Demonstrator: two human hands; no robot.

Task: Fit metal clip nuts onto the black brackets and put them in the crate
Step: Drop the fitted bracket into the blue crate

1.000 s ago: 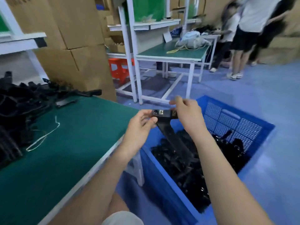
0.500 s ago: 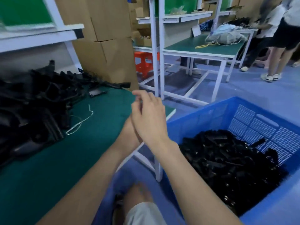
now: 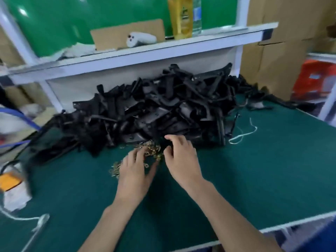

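Note:
A big heap of black brackets [image 3: 160, 110] lies at the back of the green table [image 3: 263, 170]. In front of it is a small pile of brass-coloured metal clip nuts [image 3: 151, 151]. My left hand [image 3: 135, 174] lies over the near part of the clip nuts with its fingers spread and fairly straight. My right hand [image 3: 180, 157] hovers at the right edge of the nuts, next to the bracket heap, fingers loosely curled and holding nothing that I can see. The crate is out of view.
A white string [image 3: 243, 133] lies on the table right of the heap. A shelf [image 3: 145, 51] above the heap carries a yellow bottle [image 3: 181, 17], a white device and cardboard. Cardboard boxes [image 3: 283, 51] stand at the right. A blue hose and white bags sit at the left.
The view has swung left from the blue crate to the table. The bracket I held a second ago is gone from my hands. Both hands now reach over the clip nuts.

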